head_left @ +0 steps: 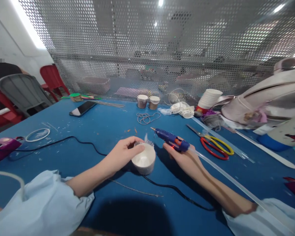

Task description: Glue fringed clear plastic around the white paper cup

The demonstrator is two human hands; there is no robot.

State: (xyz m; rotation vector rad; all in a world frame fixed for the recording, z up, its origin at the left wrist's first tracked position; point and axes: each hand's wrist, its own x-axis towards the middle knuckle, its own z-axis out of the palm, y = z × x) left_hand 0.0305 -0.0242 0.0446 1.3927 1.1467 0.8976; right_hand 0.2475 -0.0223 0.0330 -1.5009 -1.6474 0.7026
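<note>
Two cups [142, 102] appear covered; your left hand [124, 151] grips a third cup [144, 160], seemingly unfinished, while your right hand [188, 160] holds a glue gun [169, 138].

Holding by the rim with the left hand [125, 149] a small white cup [144, 160], with its opening up, at the blue table [98, 213]. Gripping in the right hand [188, 160] a blue glue gun [170, 139], near the cup but apart from it, with a long clear stick [203, 158] at its rear. Seeing also scissors [203, 139] at the right, and two brownish cups [154, 104] farther back.
</note>
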